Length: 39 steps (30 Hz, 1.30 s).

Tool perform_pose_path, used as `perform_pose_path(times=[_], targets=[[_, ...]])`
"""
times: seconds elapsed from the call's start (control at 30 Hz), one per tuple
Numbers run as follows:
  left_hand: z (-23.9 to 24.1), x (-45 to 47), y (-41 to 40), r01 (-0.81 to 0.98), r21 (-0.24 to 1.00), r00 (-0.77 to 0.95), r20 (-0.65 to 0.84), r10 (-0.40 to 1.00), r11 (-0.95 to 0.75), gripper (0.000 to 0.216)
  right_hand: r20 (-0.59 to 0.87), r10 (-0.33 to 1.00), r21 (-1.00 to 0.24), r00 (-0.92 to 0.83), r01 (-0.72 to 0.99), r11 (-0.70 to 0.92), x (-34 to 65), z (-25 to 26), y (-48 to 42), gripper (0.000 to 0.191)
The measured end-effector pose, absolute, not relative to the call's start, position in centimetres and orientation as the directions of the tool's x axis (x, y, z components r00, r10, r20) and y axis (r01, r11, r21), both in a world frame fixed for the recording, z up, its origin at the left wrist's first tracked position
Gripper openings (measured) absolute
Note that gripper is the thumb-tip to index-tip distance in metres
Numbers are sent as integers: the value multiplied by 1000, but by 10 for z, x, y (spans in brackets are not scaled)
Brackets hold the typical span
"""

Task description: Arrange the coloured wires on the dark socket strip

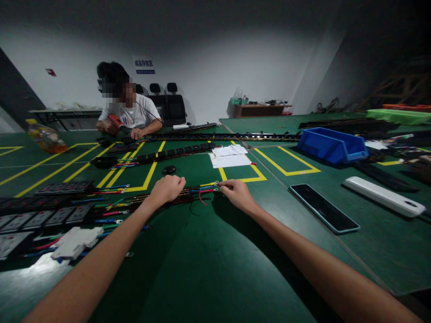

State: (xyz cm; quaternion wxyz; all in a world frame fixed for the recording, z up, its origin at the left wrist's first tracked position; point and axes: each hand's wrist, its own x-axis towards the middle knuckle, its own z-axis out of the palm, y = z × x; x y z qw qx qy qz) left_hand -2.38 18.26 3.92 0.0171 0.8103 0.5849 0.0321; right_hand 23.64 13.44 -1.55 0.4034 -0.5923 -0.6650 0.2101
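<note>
My left hand (167, 187) is closed around the wire bundle (194, 191); my right hand (238, 194) pinches a ring terminal (216, 183) at the bundle's right end. Both forearms (116, 242) reach forward, knuckles up. The bundle crosses the green counter (202, 269), a phone (323, 207) to its right, a co-worker (134, 112) beyond.

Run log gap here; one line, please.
left hand: closed over wire bundle | right hand: at ring terminal | nearby: phone, blue bin
</note>
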Motion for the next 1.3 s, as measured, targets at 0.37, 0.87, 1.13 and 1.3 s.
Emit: perform_pose_path(times=[0.37, 0.87, 1.13, 1.3], targets=[[40, -23, 182, 950, 68, 304, 32, 952, -306, 66, 394, 919, -819, -3, 453, 352, 239, -16, 135, 45], [42, -23, 180, 950, 80, 300, 31, 953, -301, 65, 353, 932, -827, 87, 496, 267, 235, -19, 135, 45], [41, -23, 181, 951, 65, 300, 36, 953, -302, 66, 444, 893, -831, 80, 409, 376, 235, -15, 134, 36], [42, -23, 180, 951, 68, 301, 34, 953, -302, 66, 388, 913, -821, 128, 499, 278, 237, -19, 136, 38]])
